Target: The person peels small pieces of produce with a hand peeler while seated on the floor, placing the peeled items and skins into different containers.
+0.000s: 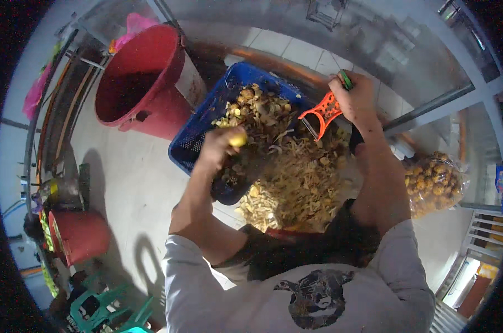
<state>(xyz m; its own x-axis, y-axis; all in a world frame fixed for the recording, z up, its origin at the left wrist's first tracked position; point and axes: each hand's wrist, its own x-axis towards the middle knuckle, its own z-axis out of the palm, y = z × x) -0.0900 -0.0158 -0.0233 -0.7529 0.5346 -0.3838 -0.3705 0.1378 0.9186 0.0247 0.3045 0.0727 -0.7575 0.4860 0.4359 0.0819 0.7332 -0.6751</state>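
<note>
My left hand (pixel 215 147) is closed around a small peeled yellow potato (pixel 238 139), held over the blue plastic crate (pixel 180 145). My right hand (pixel 357 99) grips an orange Y-shaped peeler (pixel 324 111), its blade end pointing down and left, apart from the potato. A green piece (pixel 346 79) sticks out above that fist; whether it belongs to the peeler I cannot tell. Inside the crate lie several potatoes (pixel 247 95), some pale and peeled, among dark scraps. Between my legs spreads a heap of peelings (pixel 301 186), brightly lit at its left side.
A large red bin (pixel 162 105) stands beyond the crate at the left. On my right sits a clear plastic bag of brown potatoes (pixel 436 183). A smaller red bucket (pixel 82 236) and green plastic chairs (pixel 98 305) are at the lower left. Glass panels (pixel 396 50) border the far side.
</note>
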